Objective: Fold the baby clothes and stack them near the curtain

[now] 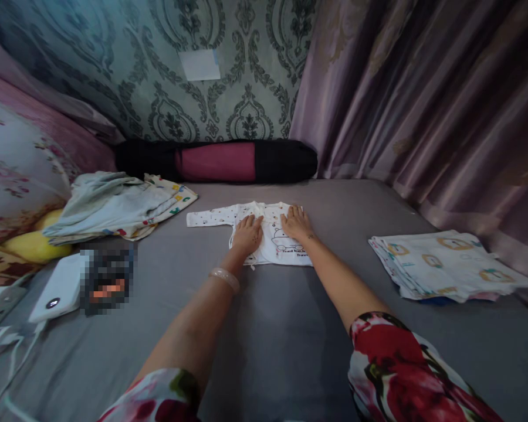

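Note:
A small white baby shirt with a printed cartoon animal and lettering lies flat on the grey bed sheet. Its left sleeve stretches out to the side; the other sleeve is not visible beyond my right hand. My left hand rests on the middle of the shirt, fingers extended, with a pale bangle round the wrist. Flat on the shirt's upper right part lies my right hand, its fingers spread. Neither hand grips the cloth.
Folded printed cloths lie stacked at right. A looser pile of clothes sits at left, near a white power bank, cables and a power strip. Along the wall is a black and maroon bolster; purple curtains hang at right.

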`<action>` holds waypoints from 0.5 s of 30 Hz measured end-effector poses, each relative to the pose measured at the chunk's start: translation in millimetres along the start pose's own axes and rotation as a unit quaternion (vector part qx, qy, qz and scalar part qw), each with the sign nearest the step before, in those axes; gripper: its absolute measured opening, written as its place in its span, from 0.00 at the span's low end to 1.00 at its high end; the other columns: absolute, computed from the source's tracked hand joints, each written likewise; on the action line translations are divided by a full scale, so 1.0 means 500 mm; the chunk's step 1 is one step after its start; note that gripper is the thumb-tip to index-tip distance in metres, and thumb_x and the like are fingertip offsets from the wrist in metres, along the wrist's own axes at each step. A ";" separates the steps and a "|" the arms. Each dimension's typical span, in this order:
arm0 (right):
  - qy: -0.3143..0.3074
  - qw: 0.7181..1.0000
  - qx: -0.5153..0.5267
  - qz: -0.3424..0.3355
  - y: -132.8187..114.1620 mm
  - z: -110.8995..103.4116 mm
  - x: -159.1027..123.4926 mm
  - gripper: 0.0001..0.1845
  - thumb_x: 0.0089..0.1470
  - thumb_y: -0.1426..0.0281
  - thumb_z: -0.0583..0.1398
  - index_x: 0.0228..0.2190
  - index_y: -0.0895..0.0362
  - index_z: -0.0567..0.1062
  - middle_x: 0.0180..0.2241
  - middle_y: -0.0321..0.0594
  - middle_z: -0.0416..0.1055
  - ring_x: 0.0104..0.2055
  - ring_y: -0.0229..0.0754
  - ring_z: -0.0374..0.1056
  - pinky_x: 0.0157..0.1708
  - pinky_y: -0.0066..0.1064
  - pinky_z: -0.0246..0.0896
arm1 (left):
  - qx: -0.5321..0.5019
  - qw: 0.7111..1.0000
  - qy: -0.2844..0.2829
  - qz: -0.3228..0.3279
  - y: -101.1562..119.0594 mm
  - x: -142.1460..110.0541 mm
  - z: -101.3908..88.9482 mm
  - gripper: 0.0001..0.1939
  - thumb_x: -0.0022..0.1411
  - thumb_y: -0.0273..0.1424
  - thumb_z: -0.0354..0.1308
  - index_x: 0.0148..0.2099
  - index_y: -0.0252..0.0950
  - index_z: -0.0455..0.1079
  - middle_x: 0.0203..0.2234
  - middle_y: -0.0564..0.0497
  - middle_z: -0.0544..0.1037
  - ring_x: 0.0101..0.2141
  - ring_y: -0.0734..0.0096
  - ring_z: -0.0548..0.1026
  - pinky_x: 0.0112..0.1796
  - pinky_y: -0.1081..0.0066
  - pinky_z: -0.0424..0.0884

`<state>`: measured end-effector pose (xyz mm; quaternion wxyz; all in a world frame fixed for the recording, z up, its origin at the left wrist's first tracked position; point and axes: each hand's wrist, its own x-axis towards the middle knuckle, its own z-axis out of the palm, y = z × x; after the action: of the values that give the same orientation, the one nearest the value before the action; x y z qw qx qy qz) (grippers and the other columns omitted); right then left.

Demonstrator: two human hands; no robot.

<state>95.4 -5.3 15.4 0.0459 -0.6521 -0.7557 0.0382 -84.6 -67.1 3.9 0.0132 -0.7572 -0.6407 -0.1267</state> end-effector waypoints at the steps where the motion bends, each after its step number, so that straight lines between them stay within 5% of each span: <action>1: -0.003 1.000 0.001 -0.001 0.000 0.000 0.001 0.37 0.65 0.59 0.39 0.64 0.73 0.52 0.67 0.57 0.46 0.69 0.54 0.39 0.65 0.45 0.35 | -0.002 1.000 0.002 0.001 0.000 -0.001 -0.001 0.25 0.69 0.32 0.42 0.66 0.39 0.57 0.62 0.43 0.64 0.62 0.58 0.60 0.60 0.56 0.58; 15: 0.003 0.999 -0.010 0.043 -0.003 -0.005 0.021 0.36 0.64 0.59 0.43 0.61 0.74 0.57 0.66 0.62 0.49 0.67 0.57 0.45 0.63 0.46 0.39 | -0.017 1.000 0.007 -0.007 0.002 -0.003 -0.003 0.24 0.69 0.33 0.42 0.66 0.40 0.58 0.62 0.43 0.64 0.61 0.58 0.60 0.60 0.56 0.58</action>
<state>92.8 4.7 18.1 0.0401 -0.6847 -0.7271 0.0307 -84.1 -69.2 5.0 0.0040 -0.7518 -0.6437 -0.1434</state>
